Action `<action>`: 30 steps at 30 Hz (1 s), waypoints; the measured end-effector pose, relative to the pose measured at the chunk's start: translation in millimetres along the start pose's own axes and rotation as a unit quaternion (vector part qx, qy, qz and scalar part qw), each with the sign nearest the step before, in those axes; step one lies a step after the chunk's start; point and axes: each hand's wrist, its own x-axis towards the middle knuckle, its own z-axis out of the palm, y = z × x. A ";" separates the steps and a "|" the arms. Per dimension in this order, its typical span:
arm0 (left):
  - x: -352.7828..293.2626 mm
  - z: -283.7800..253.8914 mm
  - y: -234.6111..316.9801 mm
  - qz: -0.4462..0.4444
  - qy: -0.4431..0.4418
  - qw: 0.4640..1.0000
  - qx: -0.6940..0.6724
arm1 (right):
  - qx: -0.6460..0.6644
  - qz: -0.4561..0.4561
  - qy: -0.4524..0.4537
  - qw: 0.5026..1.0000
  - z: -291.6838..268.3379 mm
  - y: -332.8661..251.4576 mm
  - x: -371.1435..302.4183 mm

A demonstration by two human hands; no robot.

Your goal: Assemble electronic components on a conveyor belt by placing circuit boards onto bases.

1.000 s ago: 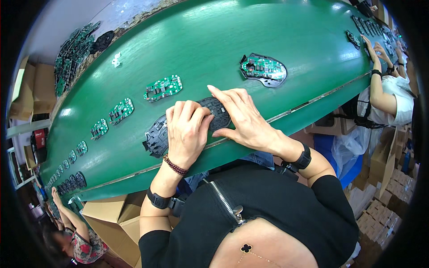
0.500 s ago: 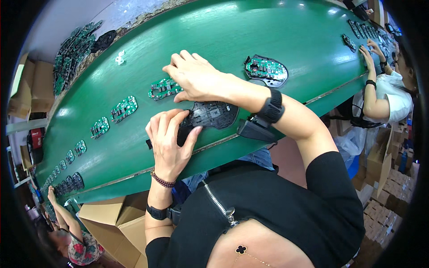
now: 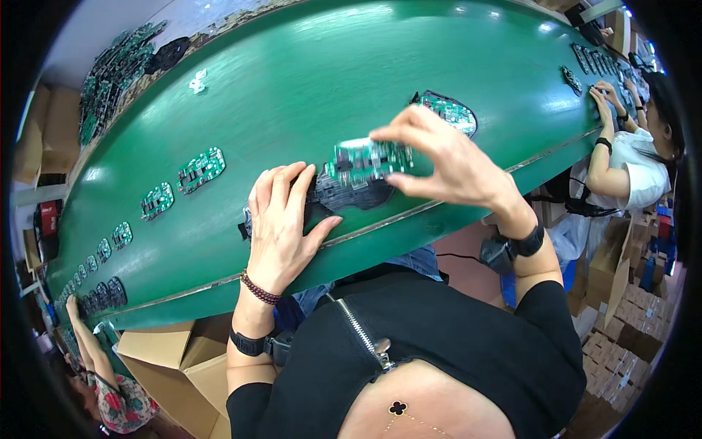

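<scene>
My right hand (image 3: 446, 164) pinches a green circuit board (image 3: 369, 159) between thumb and fingers. The board is slightly blurred and hovers over a black plastic shell (image 3: 351, 194) on the green surface. My left hand (image 3: 281, 216) grips the left part of this black plastic, its fingers along the far side and its thumb along the near side. It hides much of what lies beneath, so I cannot tell how many pieces are under it. Behind my right hand sits another black shell with a green board (image 3: 450, 111) in it, partly covered by the fingers.
Several green boards (image 3: 201, 170) lie in a row leading left, near several black shells (image 3: 102, 295). A heap of boards (image 3: 121, 73) is at the far left. A scrap of white material (image 3: 197, 82) lies behind. Co-workers (image 3: 625, 157) sit right and lower left, beside an open carton (image 3: 172, 358).
My right hand has taken the nearest circuit board off the green surface and carried it right, over the black shell. My left hand stays on the black plastic.
</scene>
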 end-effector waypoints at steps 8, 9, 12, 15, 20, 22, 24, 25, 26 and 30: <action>3.0 -0.1 2.6 0.007 -0.001 1.000 -0.010 | -0.042 -0.034 -0.057 0.997 15.2 -15.9 4.2; 3.6 0.2 2.8 0.009 0.000 1.000 -0.013 | -0.052 -0.031 -0.062 0.996 15.4 -17.1 5.2; 4.1 -0.4 2.9 0.012 0.002 1.000 -0.015 | -0.052 -0.030 -0.069 0.996 17.2 -15.7 5.5; 5.5 0.8 2.3 0.017 0.005 1.000 -0.019 | -0.029 -0.023 -0.076 0.996 19.2 -7.8 1.8; 9.1 4.2 3.6 0.020 0.005 0.999 -0.028 | 0.010 -0.018 -0.088 0.996 27.5 10.0 0.0; 10.0 4.4 3.5 0.024 0.010 0.999 -0.033 | 0.027 -0.032 -0.084 0.996 29.0 15.4 1.1; 10.0 3.2 3.5 0.023 0.005 0.999 -0.027 | 0.034 -0.023 -0.088 0.995 29.3 17.1 2.1; 9.9 3.2 3.6 0.021 0.002 1.000 -0.020 | 0.040 -0.016 -0.093 0.995 30.1 18.1 2.2; 10.4 2.1 4.8 0.023 0.000 1.000 -0.020 | 0.040 -0.014 -0.091 0.995 30.7 19.4 1.7; 20.3 -1.3 14.3 0.012 -0.004 0.999 -0.053 | 0.050 -0.020 -0.055 0.997 33.5 22.3 -1.6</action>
